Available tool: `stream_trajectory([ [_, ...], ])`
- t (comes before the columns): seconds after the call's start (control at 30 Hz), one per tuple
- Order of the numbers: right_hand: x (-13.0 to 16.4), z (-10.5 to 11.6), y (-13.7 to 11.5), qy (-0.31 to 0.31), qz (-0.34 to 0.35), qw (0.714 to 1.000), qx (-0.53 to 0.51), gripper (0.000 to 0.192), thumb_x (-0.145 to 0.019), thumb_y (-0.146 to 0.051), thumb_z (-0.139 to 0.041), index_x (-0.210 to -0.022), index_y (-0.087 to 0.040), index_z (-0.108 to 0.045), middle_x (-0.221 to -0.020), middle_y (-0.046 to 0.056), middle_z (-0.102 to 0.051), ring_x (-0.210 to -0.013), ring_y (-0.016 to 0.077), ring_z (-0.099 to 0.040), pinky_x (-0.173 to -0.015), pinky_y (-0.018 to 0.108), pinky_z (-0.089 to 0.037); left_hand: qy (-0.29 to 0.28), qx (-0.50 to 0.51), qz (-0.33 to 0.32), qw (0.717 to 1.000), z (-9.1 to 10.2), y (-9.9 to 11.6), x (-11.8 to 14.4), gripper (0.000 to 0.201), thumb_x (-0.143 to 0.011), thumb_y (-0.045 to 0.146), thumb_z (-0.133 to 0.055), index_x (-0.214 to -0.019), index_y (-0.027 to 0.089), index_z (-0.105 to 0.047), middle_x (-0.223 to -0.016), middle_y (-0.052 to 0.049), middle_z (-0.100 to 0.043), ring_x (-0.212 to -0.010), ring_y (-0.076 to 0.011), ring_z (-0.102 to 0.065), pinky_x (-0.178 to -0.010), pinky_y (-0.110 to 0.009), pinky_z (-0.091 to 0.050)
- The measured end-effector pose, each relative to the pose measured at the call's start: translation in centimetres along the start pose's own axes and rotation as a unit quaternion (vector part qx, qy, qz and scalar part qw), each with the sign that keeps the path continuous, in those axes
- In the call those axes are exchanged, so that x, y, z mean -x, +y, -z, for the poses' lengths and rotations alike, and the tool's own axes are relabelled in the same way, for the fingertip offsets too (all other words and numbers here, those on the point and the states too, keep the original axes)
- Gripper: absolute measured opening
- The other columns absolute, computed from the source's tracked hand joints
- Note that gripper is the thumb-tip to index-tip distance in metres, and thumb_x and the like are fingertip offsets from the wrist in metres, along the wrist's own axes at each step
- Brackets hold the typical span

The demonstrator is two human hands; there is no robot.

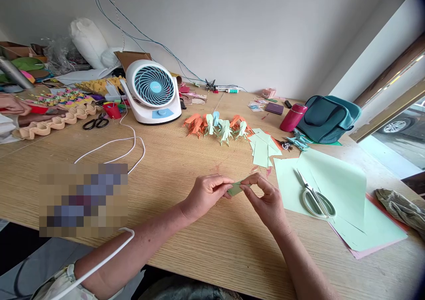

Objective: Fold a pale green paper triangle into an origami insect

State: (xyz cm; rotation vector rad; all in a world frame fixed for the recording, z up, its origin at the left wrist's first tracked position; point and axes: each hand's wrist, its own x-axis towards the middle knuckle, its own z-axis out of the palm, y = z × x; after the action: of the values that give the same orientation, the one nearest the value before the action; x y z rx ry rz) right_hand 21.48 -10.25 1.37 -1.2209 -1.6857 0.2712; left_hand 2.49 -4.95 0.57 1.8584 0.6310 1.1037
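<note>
A small folded piece of green paper (235, 188) is pinched between my two hands, just above the wooden table. My left hand (209, 190) grips its left end with thumb and fingers, while my right hand (265, 200) pinches the right end. My fingertips hide part of the fold. Beyond them stand several folded paper insects (225, 131) in orange, pale green and blue. Cut pale green paper pieces (263, 151) lie behind my right hand. To its right, scissors (315, 198) with pale handles rest on large green sheets (345, 180).
A white fan (154, 89) stands at the back, its cable (133, 147) looping over the table. Black scissors (96, 122) and a red cup (112, 110) are left. Another person's hand (15, 104) is at the far left. A pink bottle (293, 117) and teal bag (327, 118) stand right.
</note>
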Motion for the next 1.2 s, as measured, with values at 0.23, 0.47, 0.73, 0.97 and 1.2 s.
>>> stream_trajectory([
  [0.23, -0.1, -0.2, 0.0, -0.007, -0.003, 1.000, -0.018, 0.005, -0.091, -0.026, -0.062, -0.089, -0.024, -0.066, -0.084, 0.002, -0.069, -0.079, 0.0189, -0.065, -0.073, 0.034, -0.051, 0.021, 0.007, 0.009, 1.000, -0.1, 0.3, 0.0, 0.017, -0.093, 0.027, -0.062, -0.098, 0.015, -0.073, -0.081, -0.005, -0.076, -0.070, -0.0161, -0.075, -0.061, -0.022, -0.061],
  [0.47, -0.1, -0.2, -0.5, -0.012, -0.004, 0.999, -0.033, 0.008, -0.092, -0.026, -0.062, -0.086, -0.024, -0.066, -0.081, 0.002, -0.068, -0.078, 0.0184, -0.064, -0.072, 0.033, -0.051, 0.025, -0.105, -0.083, 0.991, 0.2, 0.4, -0.1, 0.013, -0.090, 0.018, -0.064, -0.098, 0.018, -0.075, -0.082, -0.005, -0.076, -0.075, -0.0143, -0.071, -0.069, -0.022, -0.055],
  [0.73, 0.3, -0.6, 0.1, 0.029, -0.038, 0.999, -0.022, 0.011, -0.088, -0.028, -0.067, -0.082, -0.023, -0.060, -0.076, 0.000, -0.064, -0.072, 0.0165, -0.061, -0.068, 0.030, -0.050, 0.041, -0.085, -0.078, 0.992, 0.4, 0.4, -0.1, 0.015, -0.092, 0.019, -0.062, -0.101, 0.017, -0.074, -0.082, -0.005, -0.074, -0.072, -0.0132, -0.071, -0.066, -0.021, -0.056],
  [0.97, 0.4, -0.6, 0.3, 0.034, -0.051, 0.998, -0.027, 0.015, -0.088, -0.029, -0.067, -0.077, -0.023, -0.058, -0.074, 0.000, -0.063, -0.069, 0.0158, -0.061, -0.064, 0.029, -0.049, 0.034, -0.096, -0.091, 0.991, 0.4, 0.4, -0.1, 0.016, -0.093, 0.019, -0.061, -0.102, 0.018, -0.073, -0.084, -0.005, -0.075, -0.072, -0.0138, -0.072, -0.066, -0.022, -0.057],
  [1.2, 0.5, -1.0, 0.6, 0.042, -0.051, 0.995, -0.080, 0.012, -0.087, -0.029, -0.068, -0.091, -0.025, -0.058, -0.081, 0.000, -0.062, -0.076, 0.0173, -0.060, -0.072, 0.032, -0.052, 0.051, -0.131, -0.130, 0.982, 0.5, 0.4, -0.1, 0.017, -0.091, 0.011, -0.062, -0.103, 0.019, -0.072, -0.088, -0.004, -0.076, -0.079, -0.0131, -0.073, -0.074, -0.022, -0.056],
])
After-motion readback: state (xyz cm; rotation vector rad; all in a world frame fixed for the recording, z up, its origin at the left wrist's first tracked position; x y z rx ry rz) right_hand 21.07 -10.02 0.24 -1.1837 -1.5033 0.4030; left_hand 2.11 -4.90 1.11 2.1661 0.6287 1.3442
